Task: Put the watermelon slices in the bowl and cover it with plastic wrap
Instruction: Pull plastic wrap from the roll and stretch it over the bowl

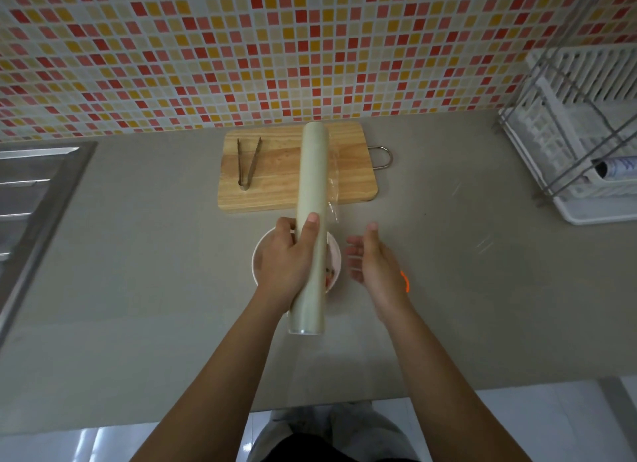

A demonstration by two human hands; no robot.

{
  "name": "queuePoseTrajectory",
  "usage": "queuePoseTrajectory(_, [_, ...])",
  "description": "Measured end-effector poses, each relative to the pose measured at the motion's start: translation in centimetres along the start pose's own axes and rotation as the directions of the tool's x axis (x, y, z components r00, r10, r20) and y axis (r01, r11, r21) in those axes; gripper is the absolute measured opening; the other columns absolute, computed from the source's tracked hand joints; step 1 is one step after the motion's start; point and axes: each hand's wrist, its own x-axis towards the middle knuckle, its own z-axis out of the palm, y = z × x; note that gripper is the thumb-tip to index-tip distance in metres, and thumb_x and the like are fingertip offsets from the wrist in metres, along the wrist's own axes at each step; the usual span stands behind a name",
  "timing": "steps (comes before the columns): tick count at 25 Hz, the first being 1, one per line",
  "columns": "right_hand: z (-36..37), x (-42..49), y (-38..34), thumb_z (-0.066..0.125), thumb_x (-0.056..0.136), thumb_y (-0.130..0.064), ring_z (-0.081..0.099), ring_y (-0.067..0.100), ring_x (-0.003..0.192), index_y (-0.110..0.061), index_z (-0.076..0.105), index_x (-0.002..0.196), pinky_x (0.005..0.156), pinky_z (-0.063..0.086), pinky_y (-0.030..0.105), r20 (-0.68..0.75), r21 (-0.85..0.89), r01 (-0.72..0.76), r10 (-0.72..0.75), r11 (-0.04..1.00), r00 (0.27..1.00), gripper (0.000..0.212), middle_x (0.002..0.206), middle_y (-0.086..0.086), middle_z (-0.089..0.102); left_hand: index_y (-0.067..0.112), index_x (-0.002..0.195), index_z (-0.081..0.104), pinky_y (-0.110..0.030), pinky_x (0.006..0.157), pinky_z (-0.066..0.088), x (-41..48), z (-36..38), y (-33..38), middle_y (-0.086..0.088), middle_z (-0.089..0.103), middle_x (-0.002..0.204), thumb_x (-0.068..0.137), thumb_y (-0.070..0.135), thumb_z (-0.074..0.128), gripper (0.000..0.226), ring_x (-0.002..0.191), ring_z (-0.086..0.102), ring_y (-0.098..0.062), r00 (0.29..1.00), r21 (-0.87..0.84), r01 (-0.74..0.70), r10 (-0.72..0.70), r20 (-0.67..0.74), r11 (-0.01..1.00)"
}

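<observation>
Two hands hung over the counter (138, 254); the left hand (286, 261) gripped the plastic wrap roll (312, 172) above the white bowl (257, 254); the right hand (374, 265) was spread open just beside it, holding nothing; watermelon slices (330, 275) showed inside the bowl; tongs (248, 161) lay on the cutting board (282, 182) behind.

Looks forward and steeply down from head height, close over the counter (144, 289); takes in the tiled wall (310, 47) across the top, floor (568, 427) along the bottom.
</observation>
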Motion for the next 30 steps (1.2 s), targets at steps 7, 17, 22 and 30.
queuePoseTrajectory(7, [2.7, 2.5, -2.3, 0.031, 0.09, -0.061, 0.068, 0.021, 0.077, -0.014, 0.062, 0.084, 0.068, 0.057, 0.036, 0.084, -0.104, 0.038, -0.029, 0.994, 0.996, 0.057, 0.084, 0.006, 0.07, 0.021, 0.092, 0.054, -0.034, 0.069, 0.052, -0.8, 0.7, -0.2, 0.003, 0.07, 0.082, 0.088, 0.06, 0.043, 0.041, 0.076, 0.068, -0.015, 0.995, 0.089, -0.075, 0.08, -0.057, 0.993])
queuePoseTrajectory(17, [1.8, 3.4, -0.1, 0.037, 0.099, -0.031, 0.042, 0.016, 0.059, -0.009, 0.042, 0.072, 0.054, 0.019, 0.029, -0.081, -0.347, 0.192, -0.234, 0.918, 0.969, 0.035, 0.061, -0.002, 0.044, 0.009, 0.093, 0.067, -0.051, 0.084, 0.053, -1.7, 1.1, -0.7, -0.013, 0.071, 0.09, 0.089, 0.056, 0.043, 0.054, 0.087, 0.067, -0.03, 0.999, -0.041, 0.042, -0.043, -0.016, 0.998])
queuePoseTrajectory(22, [1.1, 4.0, 1.2, 0.037, 0.099, -0.028, 0.04, 0.02, 0.064, -0.006, 0.043, 0.076, 0.055, 0.017, 0.031, -0.057, -0.353, 0.157, -0.189, 0.922, 0.98, 0.033, 0.063, -0.001, 0.043, 0.008, 0.102, 0.07, -0.056, 0.089, 0.05, -1.6, -0.1, -1.7, -0.018, 0.072, 0.096, 0.098, 0.042, 0.039, 0.046, 0.093, 0.066, -0.037, 0.987, -0.181, 0.139, -0.121, 0.104, 0.974])
queuePoseTrajectory(30, [1.8, 4.6, 1.9, 0.033, 0.1, -0.029, 0.048, 0.02, 0.072, -0.007, 0.05, 0.082, 0.063, 0.031, 0.031, -0.041, -0.327, 0.141, -0.163, 0.934, 0.986, 0.033, 0.079, 0.006, 0.054, 0.015, 0.116, 0.056, -0.049, 0.084, 0.054, -1.8, 0.0, -1.3, -0.005, 0.066, 0.109, 0.077, 0.072, 0.045, 0.07, 0.096, 0.066, -0.024, 0.999, -0.031, 0.032, -0.03, 0.045, 0.999])
